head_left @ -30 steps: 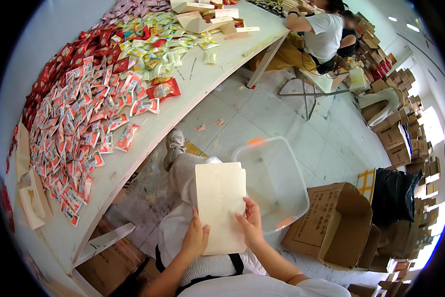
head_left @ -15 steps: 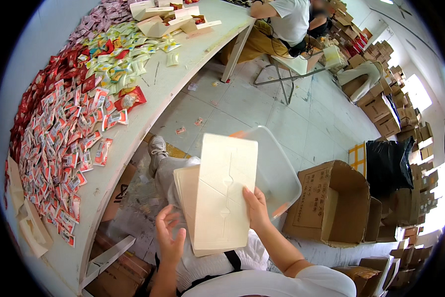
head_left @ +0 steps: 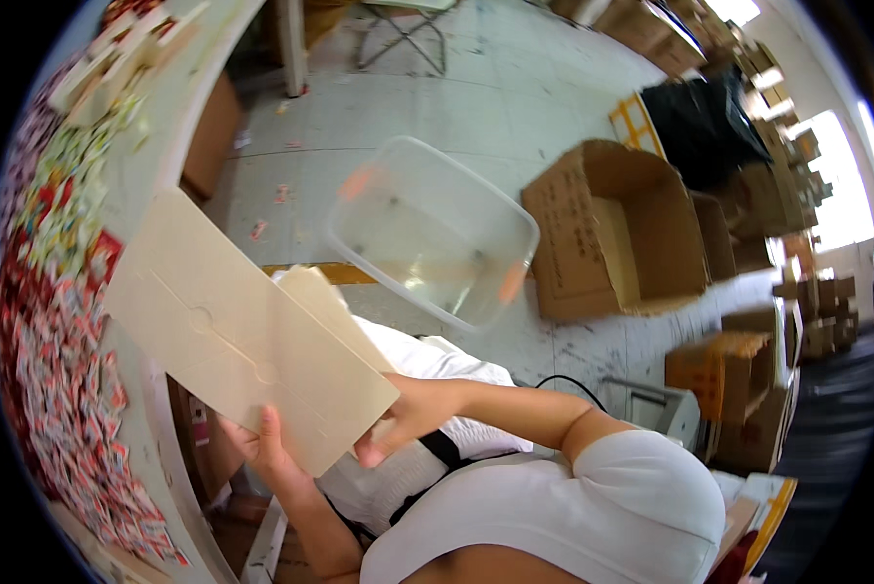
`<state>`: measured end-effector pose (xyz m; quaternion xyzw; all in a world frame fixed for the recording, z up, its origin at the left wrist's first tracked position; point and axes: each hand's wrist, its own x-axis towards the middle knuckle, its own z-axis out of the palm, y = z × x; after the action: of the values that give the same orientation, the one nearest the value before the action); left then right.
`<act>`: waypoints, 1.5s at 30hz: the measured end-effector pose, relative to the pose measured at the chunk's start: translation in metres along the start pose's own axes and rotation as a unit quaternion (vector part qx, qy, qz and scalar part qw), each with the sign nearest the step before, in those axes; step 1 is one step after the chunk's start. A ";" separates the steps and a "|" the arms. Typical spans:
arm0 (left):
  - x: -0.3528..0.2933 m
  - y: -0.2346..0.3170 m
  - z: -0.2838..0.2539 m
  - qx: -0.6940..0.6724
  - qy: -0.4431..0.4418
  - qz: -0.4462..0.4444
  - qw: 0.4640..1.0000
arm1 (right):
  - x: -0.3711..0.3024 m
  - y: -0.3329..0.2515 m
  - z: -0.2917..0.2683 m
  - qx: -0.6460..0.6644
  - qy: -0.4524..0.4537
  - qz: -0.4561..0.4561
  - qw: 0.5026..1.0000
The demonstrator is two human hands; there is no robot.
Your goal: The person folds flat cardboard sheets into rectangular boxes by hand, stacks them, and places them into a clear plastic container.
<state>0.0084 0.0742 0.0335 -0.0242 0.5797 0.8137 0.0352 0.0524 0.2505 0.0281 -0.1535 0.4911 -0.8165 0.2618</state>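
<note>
A flat, cream-coloured folded carton (head_left: 233,321) with a slit and round cut-outs down its middle is held tilted in front of me, its far end over the table edge. My left hand (head_left: 273,453) grips its lower edge, thumb on the front face. At the carton's near right corner is my right hand (head_left: 413,414), a digit pointing down beside the edge and the other fingers partly hidden. Behind the carton, more flat cream cartons (head_left: 325,307) show above my lap.
A long white table (head_left: 150,389) on the left bears heaps of wrapped sweets (head_left: 62,409) and open cream boxes (head_left: 121,68). A clear plastic tub (head_left: 437,234) stands on the floor ahead. To its right are an open cardboard box (head_left: 612,234) and a black bag (head_left: 695,127).
The carton has swung left and tilted toward the table. My left hand, free before, now grips it; my right hand has moved to its near corner. The view has turned, bringing the tub into fuller sight.
</note>
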 end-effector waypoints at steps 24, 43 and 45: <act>-0.018 -0.032 0.013 0.063 -0.170 -0.167 0.969 | 0.018 0.006 -0.005 -0.043 0.457 -0.065 0.886; -0.016 -0.029 0.035 0.126 -0.098 -0.155 0.975 | 0.000 0.012 -0.024 0.053 0.352 -0.056 0.933; -0.017 -0.037 0.040 0.150 -0.091 -0.134 0.975 | -0.007 0.007 -0.029 0.019 0.348 -0.020 0.937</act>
<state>0.0288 0.1235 0.0130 -0.0221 0.6810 0.7041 0.2002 0.0452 0.2723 0.0083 0.1357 0.5331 -0.8329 0.0613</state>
